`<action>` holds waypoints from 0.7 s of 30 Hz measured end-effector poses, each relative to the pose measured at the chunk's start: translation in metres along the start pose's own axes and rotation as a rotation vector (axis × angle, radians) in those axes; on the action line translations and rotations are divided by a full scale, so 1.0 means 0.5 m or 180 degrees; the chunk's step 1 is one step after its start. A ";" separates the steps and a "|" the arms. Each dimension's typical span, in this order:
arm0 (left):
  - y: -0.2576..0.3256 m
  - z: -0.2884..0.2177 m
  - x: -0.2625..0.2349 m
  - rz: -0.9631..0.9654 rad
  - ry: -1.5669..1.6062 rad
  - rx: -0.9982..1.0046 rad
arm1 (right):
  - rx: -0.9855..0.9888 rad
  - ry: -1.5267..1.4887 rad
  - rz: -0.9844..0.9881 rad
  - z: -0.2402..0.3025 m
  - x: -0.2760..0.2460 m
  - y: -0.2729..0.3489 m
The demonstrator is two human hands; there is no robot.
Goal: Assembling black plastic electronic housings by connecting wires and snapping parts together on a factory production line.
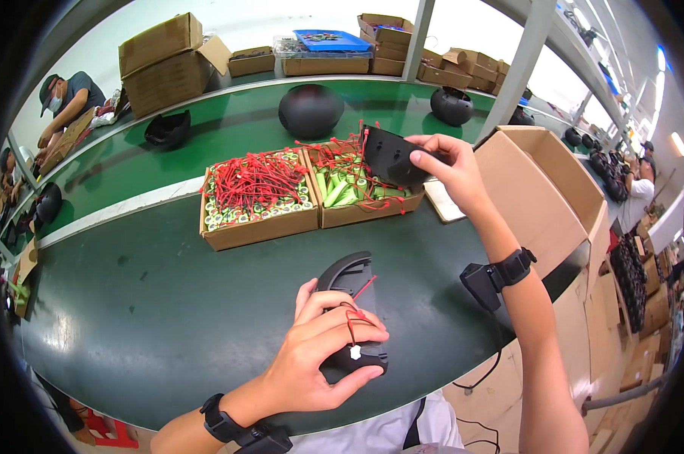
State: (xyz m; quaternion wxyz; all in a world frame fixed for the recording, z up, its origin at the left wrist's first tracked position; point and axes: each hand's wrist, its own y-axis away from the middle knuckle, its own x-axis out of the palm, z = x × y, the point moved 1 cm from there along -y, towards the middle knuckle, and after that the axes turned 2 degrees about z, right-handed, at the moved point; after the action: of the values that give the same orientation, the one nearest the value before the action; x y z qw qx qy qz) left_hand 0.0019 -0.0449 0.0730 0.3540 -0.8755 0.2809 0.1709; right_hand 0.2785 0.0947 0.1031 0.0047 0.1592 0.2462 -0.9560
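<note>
Near the front edge of the bench my left hand [319,344] is closed around a black curved plastic shell [355,265]. Thin red and black wires run over its fingers to a small white connector [355,352]. Farther off and to the right, my right hand [455,170] grips a second black plastic shell [391,157] by its right end, thumb and fingers pinching it. That shell is raised over a cardboard box [342,219] of green battery packs [340,193] with red leads, partly hiding them. Beside it, another cardboard box [262,236] holds upright green cells under a heap of red wires [259,178].
A large open carton [535,189] stands at the right. Behind the boxes, a green conveyor belt [228,121] carries black round housings [311,111]. Cartons [160,64] and a blue tray [333,39] line the far shelf. A masked person [73,102] works at the far left.
</note>
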 end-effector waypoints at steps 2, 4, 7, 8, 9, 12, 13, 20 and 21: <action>-0.002 0.000 -0.001 0.0024 -0.0058 0.0005 | 0.0048 -0.0260 -0.0301 0.006 0.010 -0.002; 0.005 0.003 -0.003 0.0022 -0.0161 -0.0077 | -0.0170 -0.0404 -0.0520 -0.004 0.025 -0.021; 0.008 0.008 -0.006 -0.0042 -0.0115 -0.0050 | -0.0446 -0.0784 -0.1121 0.018 -0.005 -0.037; 0.013 0.011 -0.006 -0.0059 0.0023 -0.0069 | -0.0360 -0.1198 -0.1389 0.042 -0.012 -0.032; 0.006 0.005 -0.002 -0.0037 0.0168 -0.0074 | -0.0278 -0.1607 -0.1698 0.068 -0.040 -0.021; -0.007 -0.001 0.003 0.0027 0.0179 -0.0003 | -0.0341 -0.2065 -0.0458 0.089 -0.105 0.009; -0.011 -0.003 0.003 0.0047 0.0202 0.0007 | -0.0303 -0.2372 0.0266 0.083 -0.116 0.016; -0.012 -0.003 -0.003 0.0026 0.0191 -0.0141 | 0.0861 -0.2458 0.2611 0.002 0.051 0.154; -0.011 -0.003 -0.003 0.0049 0.0162 -0.0160 | 0.1015 -0.2663 0.2441 -0.003 0.074 0.161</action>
State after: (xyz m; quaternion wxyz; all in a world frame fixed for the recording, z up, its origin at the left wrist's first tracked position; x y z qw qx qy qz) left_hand 0.0044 -0.0421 0.0774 0.3233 -0.8861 0.2921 0.1584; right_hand 0.2509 0.0272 0.0526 0.4229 -0.1551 0.0015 -0.8928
